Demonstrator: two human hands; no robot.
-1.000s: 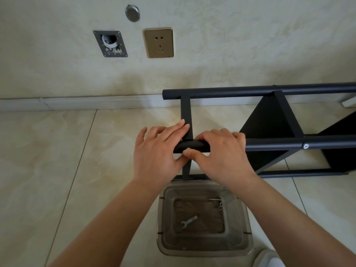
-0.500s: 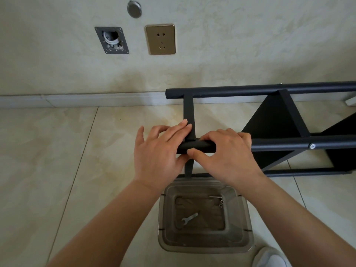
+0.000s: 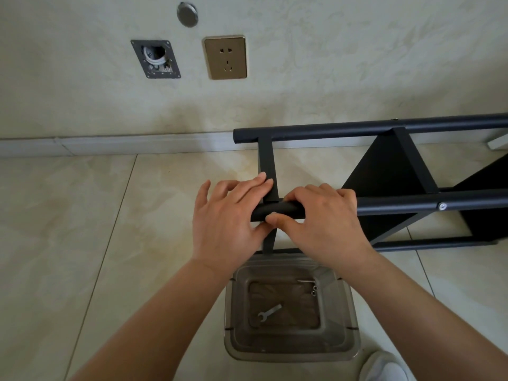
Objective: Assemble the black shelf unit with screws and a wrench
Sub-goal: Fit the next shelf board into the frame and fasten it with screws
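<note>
Shelf unit [image 3: 384, 166] sideways, tubes left-right

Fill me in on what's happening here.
A person is assembling a black shelf unit lying on its side on the floor. The right hand grips the end of a black tube; the left hand rests against the same end, fingers straight. The wrench lies untouched in a clear bin.

Matte black shelf unit [image 3: 384, 171], with one silver screw head [image 3: 442, 206] on its near tube. Cream floor [image 3: 82, 229] tiles, faintly marbled with thin dark grout lines. Pale mottled wall [image 3: 330, 64]; gold-toned socket [image 3: 225, 57]. Smoky translucent bin [image 3: 349, 320], brownish inside; silver wrench [image 3: 270, 312]; tiny hardware [image 3: 313, 290], perhaps silver.
</note>
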